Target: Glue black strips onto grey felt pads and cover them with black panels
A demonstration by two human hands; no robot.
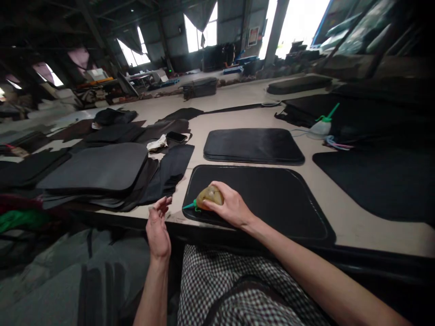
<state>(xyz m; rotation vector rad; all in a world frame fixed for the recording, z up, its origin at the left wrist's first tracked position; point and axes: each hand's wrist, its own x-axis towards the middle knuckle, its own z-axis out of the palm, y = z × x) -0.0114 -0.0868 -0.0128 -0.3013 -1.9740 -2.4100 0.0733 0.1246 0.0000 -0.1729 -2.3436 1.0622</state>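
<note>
My right hand (230, 207) is closed around a yellowish squeeze bottle (209, 196) with a green nozzle that points left. The nozzle tip rests at the near left edge of a black mat (272, 194) lying flat on the table in front of me. My left hand (158, 228) hovers just off the table's near edge, left of the mat, fingers loosely apart and holding nothing.
A second black mat (253, 145) lies beyond the first. A stack of dark mats (98, 170) sits at the left, with a phone (176, 136) and a crumpled cloth (157, 144) behind it. A white bottle with green nozzle (321, 126) stands at the right.
</note>
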